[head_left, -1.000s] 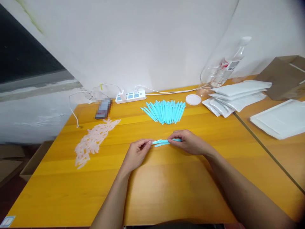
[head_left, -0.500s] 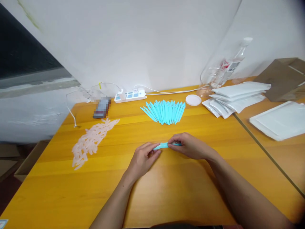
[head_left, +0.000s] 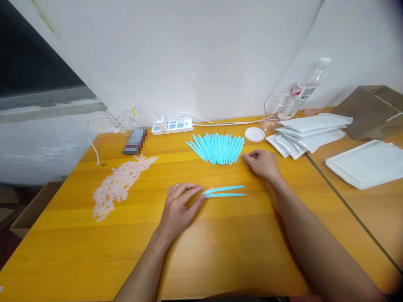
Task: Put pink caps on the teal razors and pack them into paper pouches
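Two slim light-blue plastic sticks, shaped like eyebrow razors, lie side by side on the table: an upper stick (head_left: 228, 188) and a lower stick (head_left: 228, 195). At their left ends is my left hand (head_left: 182, 203), thumb and forefinger apart around the tips; whether it touches them is unclear. My right hand (head_left: 261, 162) hovers by the right edge of a fanned pile of similar blue sticks (head_left: 217, 149). Its fingers are bent and slightly apart, with nothing visible in them. Farther left lies a heap of pale pink, translucent slim pieces (head_left: 116, 186).
Behind the pile are a white power strip (head_left: 172, 126) with cables and a round white lid (head_left: 255, 134). A phone (head_left: 134, 140) lies at the back left. White padded packets (head_left: 315, 126), a clear bottle (head_left: 299, 94) and a brown box (head_left: 368, 111) occupy the right.
The blue pieces held between both hands now lie on the table as two parallel sticks. My right hand has let go and moved up and right to the pile; my left fingers have loosened.
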A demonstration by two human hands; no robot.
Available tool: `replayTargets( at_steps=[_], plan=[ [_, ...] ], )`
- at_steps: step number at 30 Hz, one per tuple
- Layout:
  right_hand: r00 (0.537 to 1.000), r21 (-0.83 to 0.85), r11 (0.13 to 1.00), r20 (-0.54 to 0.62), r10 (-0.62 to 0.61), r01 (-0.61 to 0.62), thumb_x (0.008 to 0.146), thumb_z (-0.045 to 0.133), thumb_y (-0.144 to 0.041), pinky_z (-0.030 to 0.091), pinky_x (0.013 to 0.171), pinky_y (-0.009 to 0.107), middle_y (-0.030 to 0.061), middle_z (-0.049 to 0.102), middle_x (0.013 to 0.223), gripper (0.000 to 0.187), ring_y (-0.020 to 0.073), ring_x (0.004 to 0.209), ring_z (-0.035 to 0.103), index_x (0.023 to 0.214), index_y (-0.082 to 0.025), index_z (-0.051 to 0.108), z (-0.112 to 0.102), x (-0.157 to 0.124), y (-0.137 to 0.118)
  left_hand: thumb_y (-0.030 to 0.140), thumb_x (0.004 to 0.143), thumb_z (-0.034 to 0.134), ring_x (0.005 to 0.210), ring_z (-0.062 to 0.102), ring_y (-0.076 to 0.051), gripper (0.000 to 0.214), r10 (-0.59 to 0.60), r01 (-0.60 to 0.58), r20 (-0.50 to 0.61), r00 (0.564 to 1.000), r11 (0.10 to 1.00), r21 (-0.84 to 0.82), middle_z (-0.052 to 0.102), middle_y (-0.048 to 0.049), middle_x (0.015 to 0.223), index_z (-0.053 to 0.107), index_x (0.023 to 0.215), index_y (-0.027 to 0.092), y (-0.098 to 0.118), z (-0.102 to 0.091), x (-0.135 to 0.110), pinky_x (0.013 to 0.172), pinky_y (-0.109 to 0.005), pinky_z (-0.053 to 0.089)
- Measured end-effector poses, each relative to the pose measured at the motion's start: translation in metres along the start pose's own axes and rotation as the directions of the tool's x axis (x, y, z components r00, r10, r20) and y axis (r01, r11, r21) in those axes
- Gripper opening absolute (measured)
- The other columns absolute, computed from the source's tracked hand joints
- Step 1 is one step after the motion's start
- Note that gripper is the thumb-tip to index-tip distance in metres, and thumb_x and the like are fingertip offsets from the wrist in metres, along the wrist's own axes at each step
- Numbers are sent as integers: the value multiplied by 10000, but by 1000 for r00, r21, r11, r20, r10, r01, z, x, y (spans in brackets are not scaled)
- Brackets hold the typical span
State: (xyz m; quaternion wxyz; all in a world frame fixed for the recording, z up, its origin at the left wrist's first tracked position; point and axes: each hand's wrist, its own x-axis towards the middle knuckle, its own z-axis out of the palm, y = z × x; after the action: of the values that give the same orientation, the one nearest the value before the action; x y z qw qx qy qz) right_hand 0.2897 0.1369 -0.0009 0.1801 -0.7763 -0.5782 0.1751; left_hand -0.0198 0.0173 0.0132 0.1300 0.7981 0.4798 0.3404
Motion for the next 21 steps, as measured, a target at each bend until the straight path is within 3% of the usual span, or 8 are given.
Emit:
replayTargets(
  at_steps=[3,6,9,11,13,14,18,21],
  plan=[
    [999,-36,998,3,54,-54,841,612,-475,481,777,323,107,763,856,328,260,871,691,866,-178,748,10,23,-15,301,933,644,997,661,-213,210,-70,72,-111,991,997,19,715,-71,1063,724,1122,260,-11,-26,-7,907,-387,499],
    [997,-34,997,26,75,-74,828,621,-426,496,749,325,110,735,713,290,257,793,697,769,-168,741,10,39,-25,326,928,633,959,677,-206,195,-183,208,-235,955,975,84,713,-52,1042,739,1069,243,-35,-62,-26,894,-365,528],
    [990,-32,992,58,125,-124,805,624,-350,506,706,330,121,700,619,256,257,707,690,662,-160,719,1,45,-24,409,911,627,908,678,-211,246,-319,414,-368,873,885,214,716,-44,1017,744,1029,227,-65,-99,-58,799,-337,544],
    [984,-26,987,76,159,-158,793,620,-313,509,678,331,125,691,599,246,249,663,682,623,-157,706,-6,45,-19,475,906,599,853,676,-207,319,-440,568,-417,795,780,260,719,-45,1043,740,1049,227,-86,-122,-83,766,-337,548],
    [981,-9,985,93,171,-171,799,618,-323,511,657,327,116,685,584,266,237,625,673,605,-159,698,-9,44,-14,530,883,588,825,689,-217,371,-555,688,-423,716,661,298,730,-45,1044,747,1032,229,-106,-140,-107,784,-359,557],
    [980,3,985,101,171,-172,802,622,-332,511,648,325,108,678,570,275,232,611,668,598,-162,695,-9,43,-12,551,868,589,841,699,-225,391,-598,715,-396,697,620,322,731,-45,1075,748,1034,235,-116,-147,-119,805,-369,562],
    [981,63,985,118,152,-160,775,662,-303,497,606,308,78,636,501,248,221,573,652,569,-165,679,-2,43,-12,531,838,583,987,704,-245,406,-670,701,-218,709,634,327,721,-47,1154,745,1064,235,-148,-160,-151,924,-372,553],
    [985,119,981,100,140,-151,775,668,-318,471,559,287,64,645,528,219,200,550,636,637,-151,699,-1,41,-15,503,823,589,928,713,-226,416,-632,664,-218,744,663,345,720,-57,1141,741,1087,220,-158,-159,-160,896,-349,568]
  ],
)
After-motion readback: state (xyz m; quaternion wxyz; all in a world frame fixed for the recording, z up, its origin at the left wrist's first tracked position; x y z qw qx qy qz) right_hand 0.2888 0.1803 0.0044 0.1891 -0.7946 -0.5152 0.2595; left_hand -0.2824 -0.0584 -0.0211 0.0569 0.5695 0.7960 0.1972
